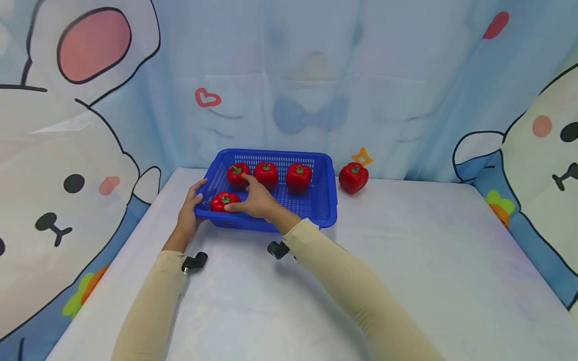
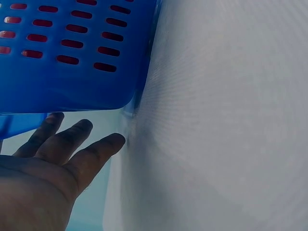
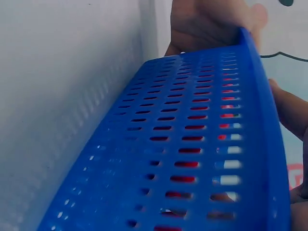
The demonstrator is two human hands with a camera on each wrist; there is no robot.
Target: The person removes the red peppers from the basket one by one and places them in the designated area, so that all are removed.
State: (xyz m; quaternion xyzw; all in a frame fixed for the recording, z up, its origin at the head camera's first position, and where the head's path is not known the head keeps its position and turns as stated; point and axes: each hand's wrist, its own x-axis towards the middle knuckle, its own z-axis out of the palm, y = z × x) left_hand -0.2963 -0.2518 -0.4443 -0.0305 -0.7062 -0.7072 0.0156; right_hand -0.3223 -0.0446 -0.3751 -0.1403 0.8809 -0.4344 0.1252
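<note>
A blue perforated plastic basket (image 1: 266, 223) stands on the table. My left hand (image 1: 186, 219) grips its left end, with thumb and index finger at the rim; in the left wrist view other fingers (image 2: 91, 156) reach beneath the rim. My right hand (image 1: 258, 199) is over the front left of the basket, thumb and index finger spread apart. Its thumb touches the front red bell pepper (image 1: 220, 199). Three more red bell peppers line the back of the basket: left (image 1: 236, 173), middle (image 1: 266, 176) and right (image 1: 298, 178). Some right fingers are hidden.
Another red bell pepper (image 1: 353, 178) stands on the white table (image 1: 433, 260), just right of the basket. A blue cartoon-printed curtain (image 1: 311, 60) hangs behind the table and along both sides. Small black cameras are strapped to both wrists.
</note>
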